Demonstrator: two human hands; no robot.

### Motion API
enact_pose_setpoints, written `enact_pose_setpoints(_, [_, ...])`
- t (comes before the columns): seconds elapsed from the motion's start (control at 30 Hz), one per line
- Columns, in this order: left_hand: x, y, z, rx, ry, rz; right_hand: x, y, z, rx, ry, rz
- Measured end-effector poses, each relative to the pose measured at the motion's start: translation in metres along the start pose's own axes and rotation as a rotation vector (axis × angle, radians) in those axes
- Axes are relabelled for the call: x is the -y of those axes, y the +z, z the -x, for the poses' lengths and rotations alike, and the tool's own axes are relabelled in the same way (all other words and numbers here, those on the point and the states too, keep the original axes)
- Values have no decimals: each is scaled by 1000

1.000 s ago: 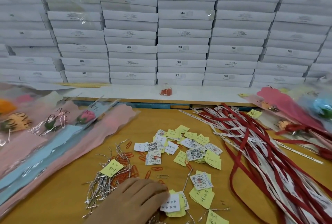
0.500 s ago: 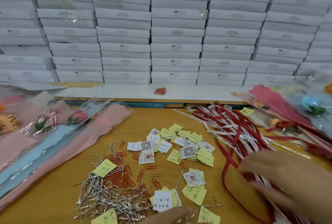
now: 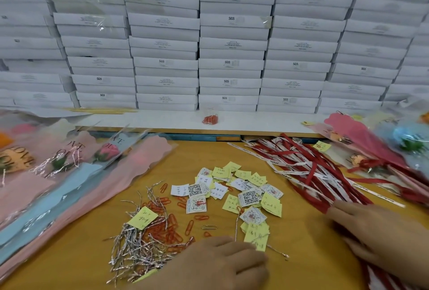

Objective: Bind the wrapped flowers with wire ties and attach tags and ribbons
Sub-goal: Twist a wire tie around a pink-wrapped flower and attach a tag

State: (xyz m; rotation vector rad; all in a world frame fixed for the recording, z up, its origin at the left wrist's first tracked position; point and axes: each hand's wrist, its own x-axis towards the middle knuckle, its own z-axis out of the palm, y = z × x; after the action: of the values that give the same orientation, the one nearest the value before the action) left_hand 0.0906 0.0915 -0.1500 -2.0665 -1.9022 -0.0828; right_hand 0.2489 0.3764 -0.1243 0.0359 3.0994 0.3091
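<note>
Now right hand (image 3: 383,238) lies flat, fingers spread, on long red and white ribbons (image 3: 308,169) running far-left to near-right across orange surface (image 3: 69,255); left hand (image 3: 218,264) covers thin silver wire tie (image 3: 236,224) pointing away, grip unclear.

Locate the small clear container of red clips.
Head view, centre back: the container stands on the white ledge at the foot of the stacked white boxes, beyond the scattered tags.
</note>
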Motion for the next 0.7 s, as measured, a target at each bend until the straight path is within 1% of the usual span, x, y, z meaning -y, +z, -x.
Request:
enact_pose_setpoints(0.03, [-2, 11, -3, 130, 28, -6, -1, -1, -3, -2, 29, 18])
enact_pose_setpoints(0.1, [5, 5, -5, 143, 17, 12, -1, -4, -9, 6, 44, 104])
enact_pose_setpoints(0.13, [10, 0, -4, 135, 1, 15, 0, -8, -12, 39, 58, 137])
enact_pose_setpoints(0.2, [12, -4, -3, 96, -63, 63, 5, -19, -24, 73, 70, 211])
enact_pose_setpoints(0.23, [13, -10, -1, 70, -110, 130, 8, -24, -32, 69, 84, 243])
enact_pose_setpoints(0.3, [26, -25, 2, -68, -242, 280, 17, -36, -49, 38, 139, 234])
enact_pose_setpoints(0.33, [38, -34, 8, -106, -355, 334, 22, -41, -59, -1, 164, 217])
enact_pose_setpoints(0.37, [52, -43, 15, -140, -470, 339, 26, -43, -69, -54, 184, 195])
enact_pose_setpoints(0.43, [89, -58, 32, -229, -631, 251, 35, -46, -86, -148, 216, 138])
enact_pose_setpoints(0.5, [124, -70, 53, -203, -832, 122, 38, -41, -102, -203, 239, 45])
enact_pose_setpoints(0.53, [140, -69, 66, -113, -921, 29, 38, -37, -108, -220, 252, -2])
enact_pose_setpoints(0.6, [158, -63, 84, 179, -1049, -97, 36, -26, -116, -256, 298, -82])
enact_pose_setpoints(0.63, [162, -58, 88, 320, -1082, -119, 34, -20, -118, -281, 321, -122])
enact_pose_setpoints(0.7, [166, -46, 93, 525, -1083, -186, 30, -9, -119, -329, 348, -203])
